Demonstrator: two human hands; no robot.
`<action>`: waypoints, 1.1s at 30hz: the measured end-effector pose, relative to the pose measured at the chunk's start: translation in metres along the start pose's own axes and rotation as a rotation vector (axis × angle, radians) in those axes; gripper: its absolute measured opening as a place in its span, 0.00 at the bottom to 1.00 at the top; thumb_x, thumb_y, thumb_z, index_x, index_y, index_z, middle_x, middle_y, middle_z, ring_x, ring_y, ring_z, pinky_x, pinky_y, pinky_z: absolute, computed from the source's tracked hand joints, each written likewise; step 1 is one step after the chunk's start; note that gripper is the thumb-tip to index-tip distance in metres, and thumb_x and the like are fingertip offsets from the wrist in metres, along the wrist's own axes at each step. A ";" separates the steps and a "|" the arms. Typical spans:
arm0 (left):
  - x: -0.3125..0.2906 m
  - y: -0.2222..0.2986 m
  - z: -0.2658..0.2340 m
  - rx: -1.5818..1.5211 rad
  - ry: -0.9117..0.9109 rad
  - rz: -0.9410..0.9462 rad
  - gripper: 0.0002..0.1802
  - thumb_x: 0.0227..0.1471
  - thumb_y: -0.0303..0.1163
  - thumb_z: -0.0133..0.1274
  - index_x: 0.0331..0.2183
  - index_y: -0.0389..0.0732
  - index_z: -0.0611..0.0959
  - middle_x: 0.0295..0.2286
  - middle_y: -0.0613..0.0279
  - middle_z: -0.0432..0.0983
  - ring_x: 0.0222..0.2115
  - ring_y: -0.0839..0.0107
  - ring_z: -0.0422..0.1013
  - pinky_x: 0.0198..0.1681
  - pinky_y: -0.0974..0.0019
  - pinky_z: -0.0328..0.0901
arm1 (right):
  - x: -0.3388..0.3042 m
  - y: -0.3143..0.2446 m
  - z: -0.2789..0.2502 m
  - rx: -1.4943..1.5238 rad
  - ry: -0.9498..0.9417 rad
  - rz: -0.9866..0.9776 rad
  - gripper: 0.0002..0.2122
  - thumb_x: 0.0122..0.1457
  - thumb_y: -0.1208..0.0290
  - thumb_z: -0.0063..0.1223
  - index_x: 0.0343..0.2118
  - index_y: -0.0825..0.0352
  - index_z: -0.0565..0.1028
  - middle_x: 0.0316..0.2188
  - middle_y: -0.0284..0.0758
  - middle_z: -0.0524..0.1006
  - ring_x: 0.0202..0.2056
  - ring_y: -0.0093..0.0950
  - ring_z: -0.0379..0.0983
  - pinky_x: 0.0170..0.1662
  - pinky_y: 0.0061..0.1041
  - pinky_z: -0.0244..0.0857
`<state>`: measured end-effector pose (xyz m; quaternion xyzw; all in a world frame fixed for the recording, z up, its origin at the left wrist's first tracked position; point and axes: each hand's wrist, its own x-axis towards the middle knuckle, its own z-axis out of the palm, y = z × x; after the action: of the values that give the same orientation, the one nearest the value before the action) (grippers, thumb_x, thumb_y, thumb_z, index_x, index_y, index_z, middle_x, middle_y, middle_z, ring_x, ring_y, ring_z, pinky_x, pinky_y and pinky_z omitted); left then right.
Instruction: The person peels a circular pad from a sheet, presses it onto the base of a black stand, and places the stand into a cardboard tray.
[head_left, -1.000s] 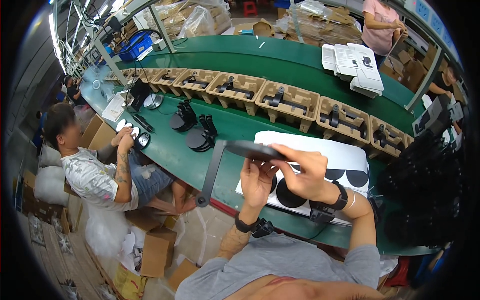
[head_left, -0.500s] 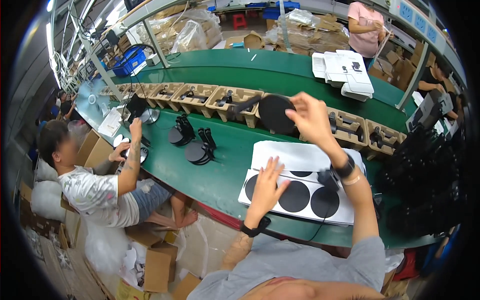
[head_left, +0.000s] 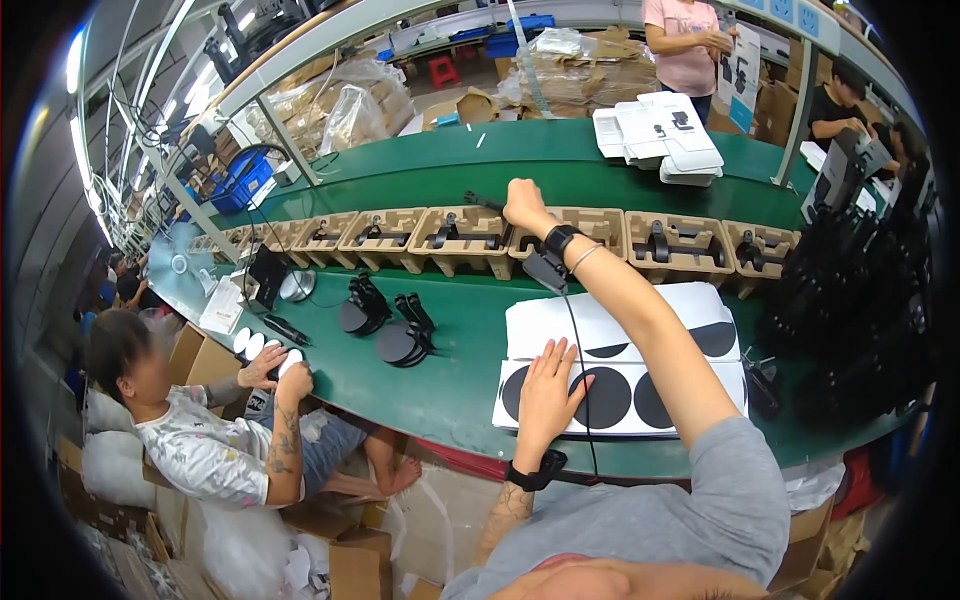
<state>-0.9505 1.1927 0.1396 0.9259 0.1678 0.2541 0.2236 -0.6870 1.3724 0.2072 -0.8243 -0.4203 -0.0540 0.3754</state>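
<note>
The right hand (head_left: 525, 205) has its fingers curled tight around a black stand (head_left: 483, 202), mostly hidden, by the row of cardboard trays (head_left: 680, 270). The left hand (head_left: 548, 392), fingers loosely spread, rests on white sheets (head_left: 545, 322) where several black circles (head_left: 603, 402) lie unused, it seems. Nearby trays already carry black parts (head_left: 657, 243); loose stands (head_left: 400, 345) on the desk (head_left: 370, 385) are not yet in any.

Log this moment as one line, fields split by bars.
Right hand: closed around black arm part, by tray row | left hand: open, on white sheets with black discs | co-worker: left side
</note>
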 end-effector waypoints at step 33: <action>0.000 -0.034 -0.033 -0.003 0.023 -0.013 0.23 0.49 0.38 0.57 0.45 0.36 0.78 0.52 0.52 0.68 0.55 0.54 0.61 0.56 0.57 0.56 | -0.268 0.027 -0.162 -0.493 -0.780 0.156 0.43 0.47 0.31 0.46 0.64 0.46 0.52 0.61 0.66 0.42 0.62 0.66 0.31 0.58 0.65 0.35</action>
<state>-0.9752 1.2322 0.1478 0.9215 0.1758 0.2635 0.2248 -0.8023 1.0800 0.1989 -0.8768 -0.4415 0.1900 -0.0147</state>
